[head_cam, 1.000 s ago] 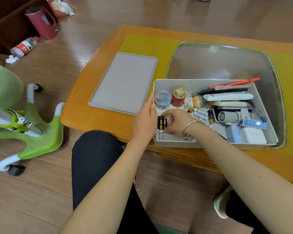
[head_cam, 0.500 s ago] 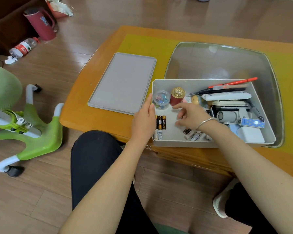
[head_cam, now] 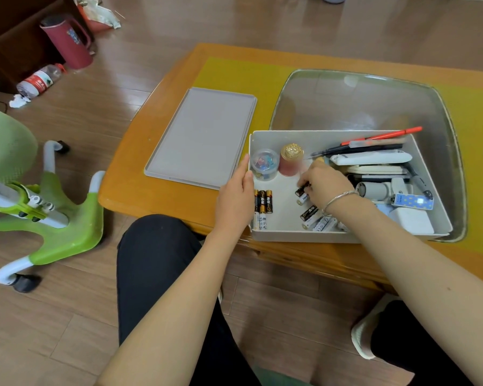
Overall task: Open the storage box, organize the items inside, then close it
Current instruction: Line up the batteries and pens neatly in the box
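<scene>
The open grey storage box (head_cam: 299, 237) sits on the table's near edge, its lid (head_cam: 204, 136) lying flat to the left. My left hand (head_cam: 236, 196) grips the box's left wall. My right hand (head_cam: 325, 185) is inside the box, pinching a black battery (head_cam: 302, 190) with a white one just below it. Three black batteries (head_cam: 263, 201) lie lined up at the left wall. More loose batteries (head_cam: 315, 218) lie under my right wrist. A clear jar of clips (head_cam: 265, 164), a gold-capped red jar (head_cam: 290, 160), pens (head_cam: 374, 140) and small devices fill the rest.
The box stands on an orange wooden table (head_cam: 140, 190) with a glass inset (head_cam: 360, 101). A green chair base (head_cam: 50, 213) stands on the floor at left. Further back are a red jug (head_cam: 67, 40) and a fallen plastic bottle (head_cam: 38, 82). My knee is below the table edge.
My right hand left the lined-up batteries at the left wall, moved right across the box and now pinches a loose battery near the middle. My left hand stayed on the box wall.
</scene>
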